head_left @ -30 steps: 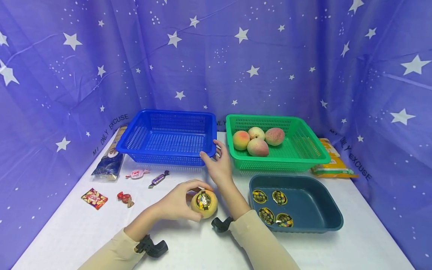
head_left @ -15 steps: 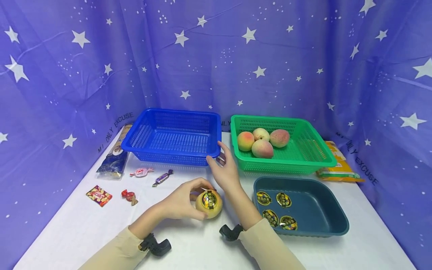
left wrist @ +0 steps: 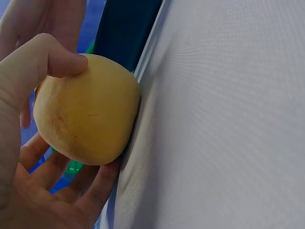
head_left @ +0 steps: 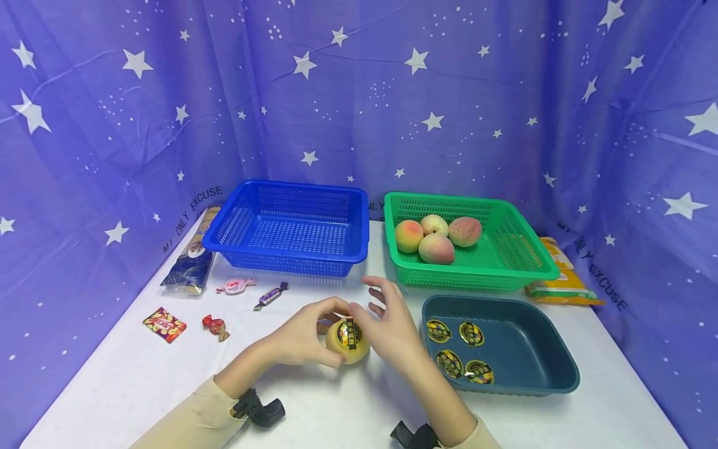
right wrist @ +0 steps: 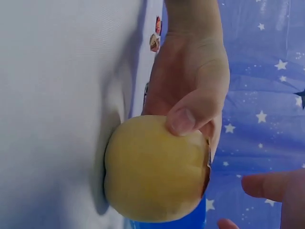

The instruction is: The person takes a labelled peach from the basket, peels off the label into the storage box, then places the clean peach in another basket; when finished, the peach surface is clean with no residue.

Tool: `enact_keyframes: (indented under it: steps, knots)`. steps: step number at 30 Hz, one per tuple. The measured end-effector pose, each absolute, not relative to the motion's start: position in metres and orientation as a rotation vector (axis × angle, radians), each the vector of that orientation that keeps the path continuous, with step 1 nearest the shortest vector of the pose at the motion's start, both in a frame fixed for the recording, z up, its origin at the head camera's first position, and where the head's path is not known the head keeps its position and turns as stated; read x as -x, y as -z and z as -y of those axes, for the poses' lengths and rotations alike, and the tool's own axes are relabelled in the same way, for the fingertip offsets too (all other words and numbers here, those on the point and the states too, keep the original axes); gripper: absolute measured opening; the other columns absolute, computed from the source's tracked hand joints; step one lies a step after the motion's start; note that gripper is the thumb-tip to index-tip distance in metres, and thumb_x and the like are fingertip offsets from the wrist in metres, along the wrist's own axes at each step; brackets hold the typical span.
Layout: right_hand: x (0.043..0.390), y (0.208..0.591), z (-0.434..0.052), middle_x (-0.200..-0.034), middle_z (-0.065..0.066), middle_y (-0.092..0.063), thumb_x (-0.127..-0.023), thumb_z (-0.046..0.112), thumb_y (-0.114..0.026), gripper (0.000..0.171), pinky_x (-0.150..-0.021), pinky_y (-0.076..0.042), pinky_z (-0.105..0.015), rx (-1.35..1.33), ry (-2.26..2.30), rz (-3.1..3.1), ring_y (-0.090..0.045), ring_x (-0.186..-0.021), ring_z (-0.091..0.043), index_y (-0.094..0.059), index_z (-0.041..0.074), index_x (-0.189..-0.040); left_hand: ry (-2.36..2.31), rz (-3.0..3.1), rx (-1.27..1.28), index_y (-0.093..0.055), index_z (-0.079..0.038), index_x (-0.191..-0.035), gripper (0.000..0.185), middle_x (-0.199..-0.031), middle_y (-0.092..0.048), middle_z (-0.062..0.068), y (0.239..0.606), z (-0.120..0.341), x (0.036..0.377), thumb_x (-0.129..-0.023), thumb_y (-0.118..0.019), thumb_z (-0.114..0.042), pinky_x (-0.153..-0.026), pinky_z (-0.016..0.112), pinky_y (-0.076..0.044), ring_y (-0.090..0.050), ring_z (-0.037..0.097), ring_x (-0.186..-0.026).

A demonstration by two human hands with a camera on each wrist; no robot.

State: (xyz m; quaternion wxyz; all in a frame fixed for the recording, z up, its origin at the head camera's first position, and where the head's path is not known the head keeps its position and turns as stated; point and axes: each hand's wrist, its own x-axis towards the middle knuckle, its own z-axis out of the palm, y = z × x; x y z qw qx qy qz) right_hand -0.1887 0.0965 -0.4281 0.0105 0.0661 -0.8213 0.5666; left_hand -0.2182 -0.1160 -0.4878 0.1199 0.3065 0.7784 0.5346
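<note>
My left hand (head_left: 308, 333) grips a yellow peach (head_left: 339, 355) at the middle of the white table, thumb on one side and fingers round the other. In the left wrist view the peach (left wrist: 90, 112) sits right at the tablecloth. A round black-and-gold sticker (head_left: 349, 335) faces up on its top. Just right of it my right hand (head_left: 395, 330) hovers with fingers loosely bent and the thumb tip overlapping the sticker's edge in the head view. In the right wrist view its fingers (right wrist: 267, 186) stand apart from the peach.
A blue basket (head_left: 286, 259) and a green basket (head_left: 477, 275) with several peaches (head_left: 436, 249) stand at the back. A dark teal basin (head_left: 538, 349) holds several stickers (head_left: 471, 334). Candies (head_left: 272, 296) and a snack bag (head_left: 191, 262) lie left, an orange packet (head_left: 563, 280) right.
My right hand has left the blue basket's front corner and drawn back toward me to the peach's top. The left hand keeps its hold on the peach. The head view shifted slightly.
</note>
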Motion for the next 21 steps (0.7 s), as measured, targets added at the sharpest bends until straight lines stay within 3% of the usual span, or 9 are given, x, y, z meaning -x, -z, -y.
enact_keyframes:
  steps: [15, 21]
  knots:
    - [0.168, 0.435, -0.109, -0.133, -0.008, -0.065, -0.099, 0.015, -0.083, 0.037, -0.109, -0.061, -0.048, -0.374, -1.535, 2.740, -0.064, -0.129, -0.026, -0.072, 0.015, -0.134, -1.614, -2.210, -0.902, -0.061, -0.016, -0.145, 0.078, -0.144, -0.069, 0.001, 0.489, 0.115, 0.219, -0.075, -0.093, -0.004, -0.115, 0.035, -0.059, -0.068, 0.023, -0.133]
    - [0.168, 0.441, -0.107, -0.127, -0.001, -0.068, -0.098, 0.015, -0.084, 0.029, -0.105, -0.063, -0.047, -0.415, -1.451, 2.752, -0.065, -0.123, -0.020, -0.077, 0.018, -0.126, -1.594, -2.218, -0.880, -0.057, -0.020, -0.145, 0.079, -0.145, -0.071, -0.003, 0.487, 0.117, 0.217, -0.076, -0.093, -0.007, -0.116, 0.034, -0.057, -0.067, 0.022, -0.135]
